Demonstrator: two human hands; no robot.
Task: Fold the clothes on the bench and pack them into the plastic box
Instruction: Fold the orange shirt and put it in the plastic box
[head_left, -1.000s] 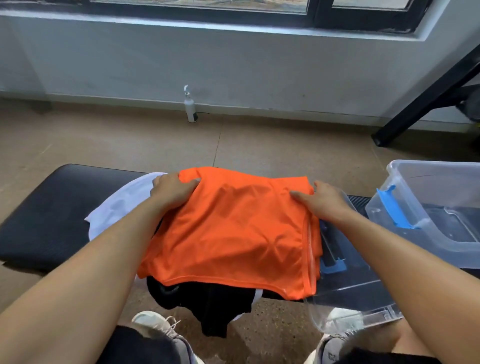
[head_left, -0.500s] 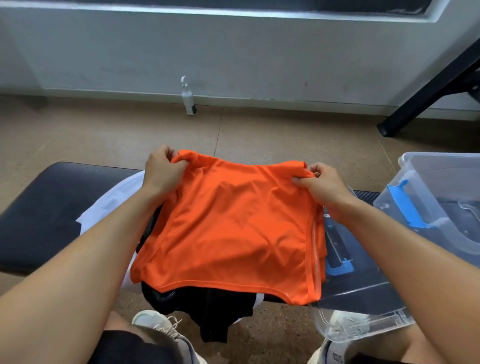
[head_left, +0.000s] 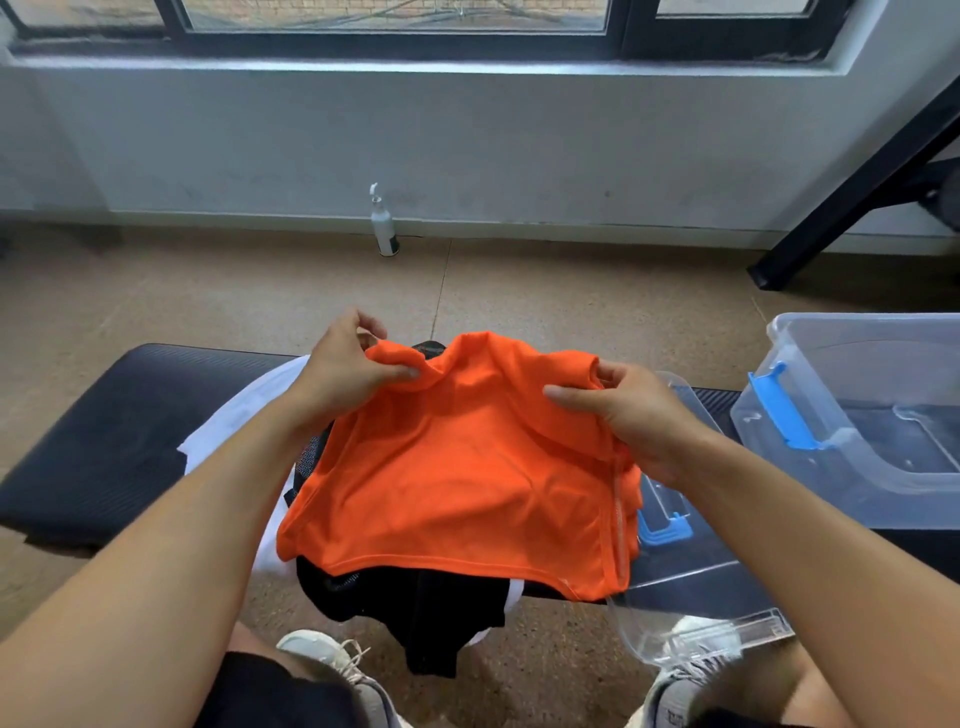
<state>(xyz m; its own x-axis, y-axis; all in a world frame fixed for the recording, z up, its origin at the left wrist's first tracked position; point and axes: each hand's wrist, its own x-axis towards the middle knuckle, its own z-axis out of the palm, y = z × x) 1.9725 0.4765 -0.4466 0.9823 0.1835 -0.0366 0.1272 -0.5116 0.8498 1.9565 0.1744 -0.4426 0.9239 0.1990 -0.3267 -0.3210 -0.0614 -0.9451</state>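
My two bare forearms run up from the bottom corners and converge over the bench (head_left: 119, 415), wrists bent slightly inward. Nearest me, a black garment (head_left: 415, 613) hangs off the bench's near edge above my shoes (head_left: 332, 660), with a white garment (head_left: 234, 415) under it, spreading left across the black pad. The orange shirt (head_left: 457, 467) lies on top of that pile, its hemmed near edge resting at the bench's front lip and its far edge lifted off the pile. My left hand (head_left: 343, 374) pinches the far left corner of the shirt between thumb and curled fingers; my right hand (head_left: 623, 410) grips the far right corner, thumb on top and fingers curled around the bunched cloth. Just right of the shirt, a clear lid (head_left: 691, 582) with a blue clip lies flat, overhanging the bench's near edge, and the shirt's right edge touches it. Further right stands the box (head_left: 862, 364), open-topped, with a blue latch on its near left wall; I see no clothes in it. The left part of the bench pad is bare. Beyond the bench there is brown floor, then a white bottle (head_left: 383, 228) against the wall, and a dark slanted frame (head_left: 852, 182) at far right.
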